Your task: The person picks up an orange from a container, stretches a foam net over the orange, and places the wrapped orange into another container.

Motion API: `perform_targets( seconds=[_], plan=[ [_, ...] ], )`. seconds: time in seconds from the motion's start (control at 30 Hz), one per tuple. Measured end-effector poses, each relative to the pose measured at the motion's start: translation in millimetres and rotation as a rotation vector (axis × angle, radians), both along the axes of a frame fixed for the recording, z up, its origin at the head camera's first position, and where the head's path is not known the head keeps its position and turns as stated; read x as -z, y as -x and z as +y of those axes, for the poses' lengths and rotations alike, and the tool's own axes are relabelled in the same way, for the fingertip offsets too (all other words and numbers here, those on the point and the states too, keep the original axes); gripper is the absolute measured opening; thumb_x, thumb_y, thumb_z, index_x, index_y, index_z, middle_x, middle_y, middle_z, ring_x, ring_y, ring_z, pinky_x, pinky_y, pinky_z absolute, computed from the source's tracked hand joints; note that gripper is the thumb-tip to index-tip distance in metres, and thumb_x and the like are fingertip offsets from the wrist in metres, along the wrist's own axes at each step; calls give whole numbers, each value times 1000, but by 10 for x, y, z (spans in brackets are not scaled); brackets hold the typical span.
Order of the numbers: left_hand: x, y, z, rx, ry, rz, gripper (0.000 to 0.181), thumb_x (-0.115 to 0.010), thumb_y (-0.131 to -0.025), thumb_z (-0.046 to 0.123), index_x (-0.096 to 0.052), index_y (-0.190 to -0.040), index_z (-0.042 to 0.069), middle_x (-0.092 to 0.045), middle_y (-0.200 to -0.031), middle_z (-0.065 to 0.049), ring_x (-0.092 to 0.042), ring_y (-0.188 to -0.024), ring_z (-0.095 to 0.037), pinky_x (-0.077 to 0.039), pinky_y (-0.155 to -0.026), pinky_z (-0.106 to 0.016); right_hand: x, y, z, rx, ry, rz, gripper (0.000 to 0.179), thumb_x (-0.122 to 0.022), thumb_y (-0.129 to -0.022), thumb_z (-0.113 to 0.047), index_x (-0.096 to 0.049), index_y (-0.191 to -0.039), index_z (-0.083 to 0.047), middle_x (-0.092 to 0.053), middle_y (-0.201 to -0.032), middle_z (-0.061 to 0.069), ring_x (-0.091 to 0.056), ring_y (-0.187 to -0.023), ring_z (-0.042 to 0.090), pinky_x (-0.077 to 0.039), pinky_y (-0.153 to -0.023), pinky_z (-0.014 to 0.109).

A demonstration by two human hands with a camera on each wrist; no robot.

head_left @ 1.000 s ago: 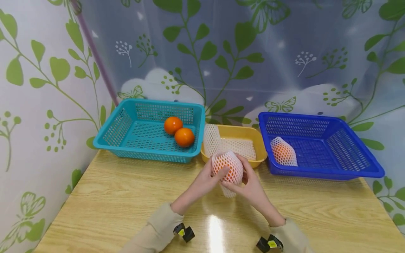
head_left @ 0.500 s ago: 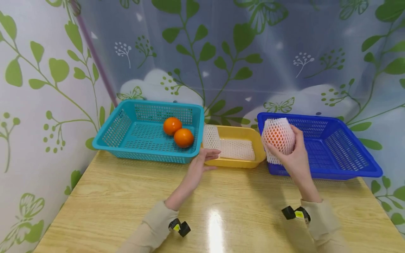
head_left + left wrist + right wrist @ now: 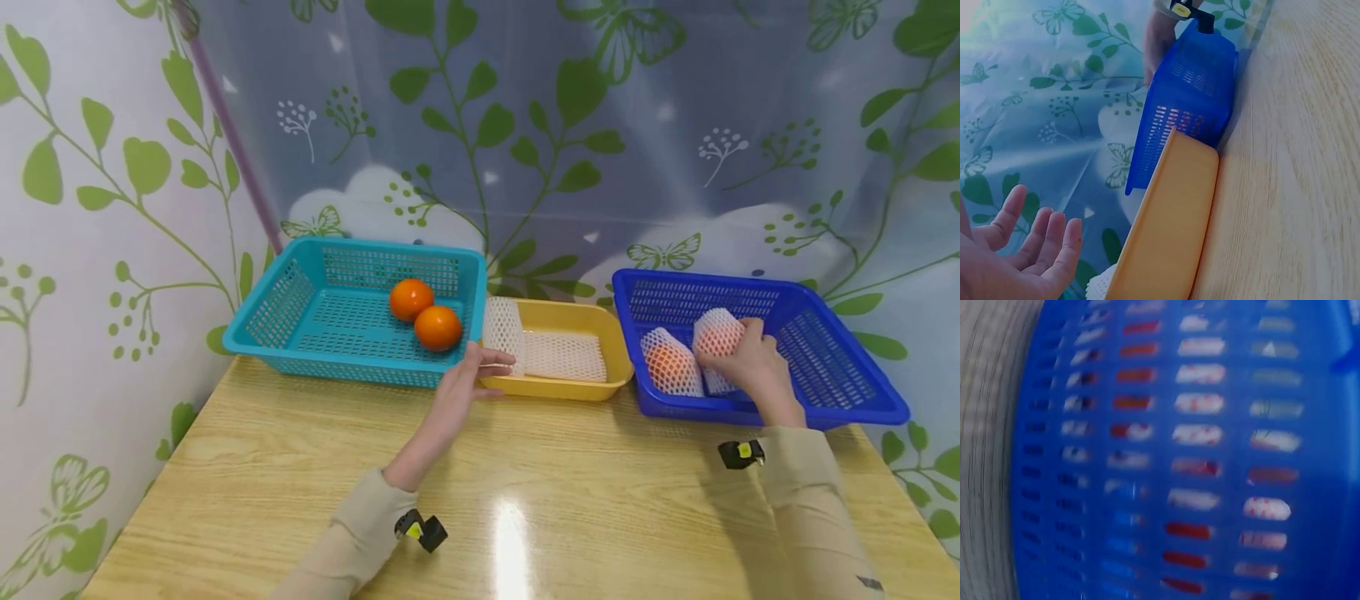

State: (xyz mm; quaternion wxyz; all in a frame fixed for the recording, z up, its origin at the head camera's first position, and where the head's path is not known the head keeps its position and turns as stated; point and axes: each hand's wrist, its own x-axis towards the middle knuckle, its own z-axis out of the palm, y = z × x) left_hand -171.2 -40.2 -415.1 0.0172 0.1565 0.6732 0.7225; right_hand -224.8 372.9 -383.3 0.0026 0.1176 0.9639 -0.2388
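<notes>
In the head view my right hand point(image 3: 757, 371) is inside the dark blue basket point(image 3: 847, 354), gripping an orange in a white foam net point(image 3: 717, 335). Beside it, at the basket's left end, lies another netted orange point(image 3: 670, 367). My left hand point(image 3: 465, 383) hovers between the teal basket and the yellow basket point(image 3: 555, 388), fingers loosely extended and holding nothing. Relaxed fingers of that hand point(image 3: 1035, 256) also show in the left wrist view. The right wrist view is filled by the blue basket's slotted wall point(image 3: 1329, 456), with netting and orange glimpsed through the slots.
Two bare oranges point(image 3: 438, 328) lie in the teal basket point(image 3: 300, 360) at the left. White foam nets point(image 3: 562, 356) lie in the yellow basket, one stack point(image 3: 502, 333) leaning at its left end. A patterned curtain point(image 3: 525, 150) hangs behind the wooden table point(image 3: 300, 483).
Both hands were on the netted orange in the middle; the right hand has carried it rightward into the blue basket. My left hand let go and drew back left.
</notes>
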Motion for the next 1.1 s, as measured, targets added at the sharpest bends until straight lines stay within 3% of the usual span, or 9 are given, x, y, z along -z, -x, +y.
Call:
perform_targets(
  seconds=[0.13,0.3,0.4,0.63,0.77,0.9,1.1],
  plan=[
    [-4,18,-29,0,-2,-10,65,-22,-112,43,-62,-123,-8,-63,-128,-24,-59,-121,-41,-54,-95,-53,-28,0,99,-38,-44,-114,107,-64,-94,-51,-5,-149,20,-26,-134,55,-35,-117,69,-38,-91,73],
    [-19,37,-62,4,30,-17,41,-38,-112,25,-62,-119,-7,-64,-125,-24,-63,-114,-38,-53,-95,-57,-55,-3,184,-80,-71,-251,111,-56,-96,-55,2,-144,27,-9,-139,60,-20,-125,73,-29,-101,77],
    [-39,58,-87,2,67,-3,29,-46,-109,17,-63,-117,-5,-65,-122,-23,-65,-111,-38,-54,-93,-57,-37,-5,226,-119,-72,-278,105,-56,-97,-51,-1,-146,24,-15,-139,58,-24,-126,71,-31,-102,75],
    [-126,144,-192,-16,67,34,23,-50,-107,11,-63,-116,-5,-66,-118,-22,-66,-106,-42,-54,-90,-60,17,-1,243,-227,-93,-251,100,-64,-95,-44,-8,-150,19,-20,-142,53,-26,-128,69,-32,-101,75],
    [-204,238,-314,-59,106,69,24,-50,-108,12,-63,-119,-5,-66,-118,-22,-66,-104,-39,-59,-87,-46,22,-4,231,-217,-104,-215,105,-70,-92,-44,-8,-151,17,-19,-143,53,-23,-129,69,-30,-101,77],
    [-306,369,-464,-144,173,106,24,-52,-107,15,-65,-119,-1,-67,-119,-20,-68,-102,-33,-60,-83,-34,-3,-19,229,-220,-87,-174,106,-75,-88,-37,-8,-153,13,-16,-144,53,-18,-132,69,-27,-102,78],
    [-375,580,-658,-311,359,216,19,-57,-105,15,-67,-117,4,-70,-118,-15,-69,-103,-32,-58,-87,-45,-59,-99,116,-218,-71,-129,95,-70,-94,-25,-7,-158,6,-11,-148,51,-15,-133,69,-24,-103,79]
  ],
)
